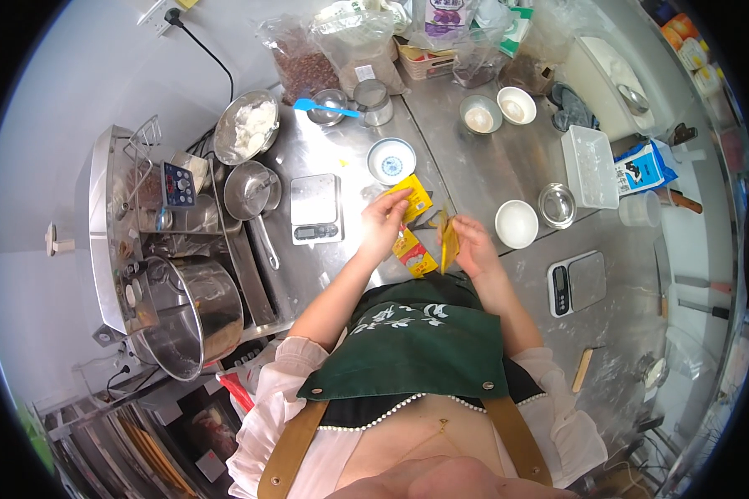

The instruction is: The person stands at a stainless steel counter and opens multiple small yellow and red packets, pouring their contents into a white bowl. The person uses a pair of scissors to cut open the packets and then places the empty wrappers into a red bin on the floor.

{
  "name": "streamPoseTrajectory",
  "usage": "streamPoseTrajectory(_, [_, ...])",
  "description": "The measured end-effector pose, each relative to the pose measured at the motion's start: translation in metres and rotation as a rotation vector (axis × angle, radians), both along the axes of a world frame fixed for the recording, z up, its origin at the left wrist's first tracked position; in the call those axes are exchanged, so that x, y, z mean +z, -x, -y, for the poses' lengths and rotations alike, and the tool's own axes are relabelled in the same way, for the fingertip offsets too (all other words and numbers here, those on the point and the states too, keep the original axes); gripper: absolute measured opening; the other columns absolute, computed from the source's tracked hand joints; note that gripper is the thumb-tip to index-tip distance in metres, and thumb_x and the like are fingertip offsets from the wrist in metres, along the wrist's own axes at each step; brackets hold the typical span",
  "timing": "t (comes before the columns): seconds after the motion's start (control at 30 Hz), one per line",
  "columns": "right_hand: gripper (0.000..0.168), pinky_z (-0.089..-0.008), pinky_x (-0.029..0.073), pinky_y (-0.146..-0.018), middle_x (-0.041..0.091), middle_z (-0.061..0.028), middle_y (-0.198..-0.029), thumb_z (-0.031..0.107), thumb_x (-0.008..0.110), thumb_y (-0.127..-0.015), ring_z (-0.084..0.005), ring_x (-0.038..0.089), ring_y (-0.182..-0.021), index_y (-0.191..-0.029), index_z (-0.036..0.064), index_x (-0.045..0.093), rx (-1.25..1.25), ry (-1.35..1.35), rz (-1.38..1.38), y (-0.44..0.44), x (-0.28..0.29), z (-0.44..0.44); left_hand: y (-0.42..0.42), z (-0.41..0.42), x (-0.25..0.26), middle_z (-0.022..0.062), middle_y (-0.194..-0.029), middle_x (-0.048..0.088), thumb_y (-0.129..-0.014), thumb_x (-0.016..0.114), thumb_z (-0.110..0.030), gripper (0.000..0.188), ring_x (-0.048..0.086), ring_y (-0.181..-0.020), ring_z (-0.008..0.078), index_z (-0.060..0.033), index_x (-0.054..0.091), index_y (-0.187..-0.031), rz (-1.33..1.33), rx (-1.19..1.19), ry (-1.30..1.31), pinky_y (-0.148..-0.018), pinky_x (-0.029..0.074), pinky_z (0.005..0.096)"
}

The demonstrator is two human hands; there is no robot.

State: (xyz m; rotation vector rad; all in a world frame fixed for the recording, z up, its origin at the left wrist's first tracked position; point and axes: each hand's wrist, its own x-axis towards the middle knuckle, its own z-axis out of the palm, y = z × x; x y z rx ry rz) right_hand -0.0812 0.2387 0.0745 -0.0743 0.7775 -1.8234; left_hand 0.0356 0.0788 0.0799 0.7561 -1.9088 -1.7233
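My left hand (384,221) pinches a small yellow packet (417,198) between thumb and fingers, just below a white bowl with a blue pattern (391,161). To its right, my right hand (476,248) grips another yellow packet (449,245), seen nearly edge-on; whether it is one packet or more I cannot tell. Between the hands, a yellow and red packet (416,252) is near the front edge of the steel table. A dark object, partly covered, shows behind the packets. A white kitchen scale (315,209) stands left of my left hand.
At left are a sieve (248,190), a bowl of white stuff (249,128) and a mixer bowl (193,318). Glass vessels and a blue spatula (326,108) lie ahead. Right are a white bowl (516,224), a glass bowl (557,206) and a second scale (577,284). Ingredient bags (362,56) line the back.
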Motion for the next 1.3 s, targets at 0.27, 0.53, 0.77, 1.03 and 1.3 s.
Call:
streamPoseTrajectory(0.27, [0.023,-0.0291,0.048,-0.066,0.058,-0.0073,-0.083,0.021,0.048,-0.094,-0.0188,0.057,-0.075,-0.098,0.000,0.057,0.234,0.296,0.493,-0.020,-0.001,0.008,0.000,0.002,0.009,0.0061,-0.100,0.063,-0.086,0.058,0.000,0.019,0.059,-0.091,0.0134,0.0015,0.065,-0.105,-0.059,-0.408,-0.128,-0.084,0.046,0.0265])
streamPoseTrajectory(0.53, [0.021,-0.0375,0.051,-0.086,0.066,-0.0139,-0.100,0.011,0.050,-0.093,-0.0241,0.065,-0.093,-0.108,-0.001,0.059,0.219,0.163,0.284,-0.008,-0.019,-0.004,0.001,0.002,0.014,0.0061,-0.092,0.064,-0.084,0.059,0.003,0.013,0.060,-0.087,0.0141,0.0023,0.067,-0.094,-0.076,-0.278,-0.185,-0.079,0.048,0.0263])
streamPoseTrajectory(0.77, [0.018,-0.0338,0.050,-0.086,0.067,-0.0140,-0.099,0.010,0.055,-0.091,-0.0217,0.065,-0.090,-0.104,-0.001,0.061,0.079,-0.001,0.223,-0.011,0.006,-0.009,-0.001,0.002,0.029,0.0108,-0.093,0.065,-0.084,0.059,0.001,0.015,0.062,-0.080,0.0161,-0.0013,0.069,-0.095,-0.091,-0.090,0.170,-0.059,0.052,0.0247])
streamPoseTrajectory(1.03, [0.010,-0.0264,0.049,-0.070,0.065,-0.0073,-0.089,0.004,0.060,-0.086,-0.0132,0.061,-0.079,-0.090,-0.004,0.063,-0.148,-0.243,-1.056,0.016,0.011,-0.007,-0.010,0.009,0.024,0.0184,-0.100,0.065,-0.082,0.050,0.009,0.028,0.064,-0.089,0.0282,-0.0005,0.066,-0.103,0.003,0.020,0.412,-0.081,0.049,0.0319])
streamPoseTrajectory(1.3, [0.006,-0.0365,0.051,-0.064,0.064,-0.0140,-0.093,0.001,0.062,-0.076,-0.0320,0.062,-0.075,-0.082,-0.001,0.060,-0.080,-0.193,-1.788,0.010,0.047,-0.002,0.006,0.004,0.025,0.0116,-0.084,0.066,-0.080,0.065,-0.001,0.016,0.062,-0.078,0.0182,-0.0005,0.069,-0.095,-0.048,-0.232,0.438,-0.070,0.048,0.0273])
